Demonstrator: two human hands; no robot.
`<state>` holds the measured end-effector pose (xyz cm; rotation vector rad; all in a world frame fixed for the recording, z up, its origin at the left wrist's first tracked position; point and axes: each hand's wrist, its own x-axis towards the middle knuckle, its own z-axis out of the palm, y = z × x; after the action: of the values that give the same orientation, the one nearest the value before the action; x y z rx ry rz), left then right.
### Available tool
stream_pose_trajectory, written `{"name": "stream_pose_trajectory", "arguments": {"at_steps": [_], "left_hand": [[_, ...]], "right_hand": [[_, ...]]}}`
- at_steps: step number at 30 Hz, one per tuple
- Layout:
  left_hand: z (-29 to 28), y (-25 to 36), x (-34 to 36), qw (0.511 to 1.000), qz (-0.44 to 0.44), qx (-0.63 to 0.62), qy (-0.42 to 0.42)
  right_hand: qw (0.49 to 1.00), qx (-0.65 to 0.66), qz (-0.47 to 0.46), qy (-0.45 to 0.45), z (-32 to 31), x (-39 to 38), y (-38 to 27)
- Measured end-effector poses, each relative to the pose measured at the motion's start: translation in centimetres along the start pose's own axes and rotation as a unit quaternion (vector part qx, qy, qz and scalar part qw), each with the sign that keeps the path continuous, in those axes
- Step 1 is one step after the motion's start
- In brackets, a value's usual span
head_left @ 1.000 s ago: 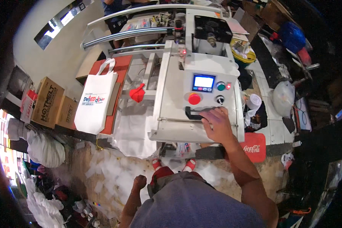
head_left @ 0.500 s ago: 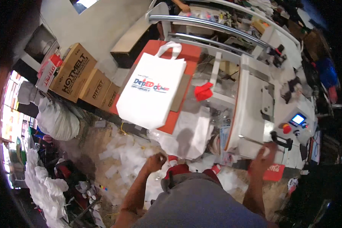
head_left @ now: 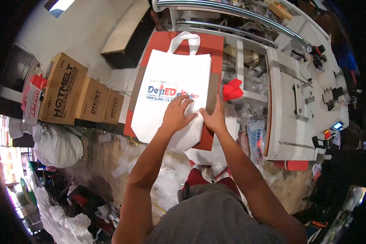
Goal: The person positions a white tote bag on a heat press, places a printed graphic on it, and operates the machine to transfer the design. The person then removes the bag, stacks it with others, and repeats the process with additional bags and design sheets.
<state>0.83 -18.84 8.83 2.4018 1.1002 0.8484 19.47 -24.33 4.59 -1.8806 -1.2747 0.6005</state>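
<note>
A white tote bag point(head_left: 162, 73) with a blue and red print lies flat, its handle loop pointing away from me. Under it are a grey-brown pad point(head_left: 214, 83) and a red board point(head_left: 213, 42). My left hand point(head_left: 177, 114) rests on the bag over the lower right of the print, fingers spread. Near the bag's right edge is my right hand point(head_left: 215, 118), thumb and fingers apart, the thumb touching the white fabric. Neither hand visibly grips anything.
A white machine point(head_left: 286, 105) with a small lit screen stands to the right. A red cloth point(head_left: 232, 90) hangs on the frame beside the board. Metal rails point(head_left: 232, 13) cross the far side. Cardboard boxes point(head_left: 65, 87) line the left; white scraps point(head_left: 166, 183) litter the floor.
Both hands have come from my sides onto the bag, the right one from beside the machine. My view has shifted, bringing the bag closer.
</note>
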Motion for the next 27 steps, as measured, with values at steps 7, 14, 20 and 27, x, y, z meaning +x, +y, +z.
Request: {"name": "stream_pose_trajectory", "arguments": {"at_steps": [7,14,20,27], "left_hand": [[1.5,-1.5,1.5,0.991,0.102,0.012,0.09],[-8.1,-20.3,2.6,0.926,-0.264,0.11,0.246],[-23.2,-32.7,-10.8,0.827,-0.456,0.124,0.306],[-6.9,-21.9,-38.7,0.811,-0.524,0.261,-0.002]], "right_hand": [[0.999,0.04,-0.007,0.009,0.7,-0.6,0.7],[0.999,0.034,0.019,0.008,0.1,-0.9,-0.2],[0.996,0.086,0.004,0.017,0.7,-0.6,1.4],[0.953,-0.01,0.291,0.086,-1.8,-4.7,17.4]]}}
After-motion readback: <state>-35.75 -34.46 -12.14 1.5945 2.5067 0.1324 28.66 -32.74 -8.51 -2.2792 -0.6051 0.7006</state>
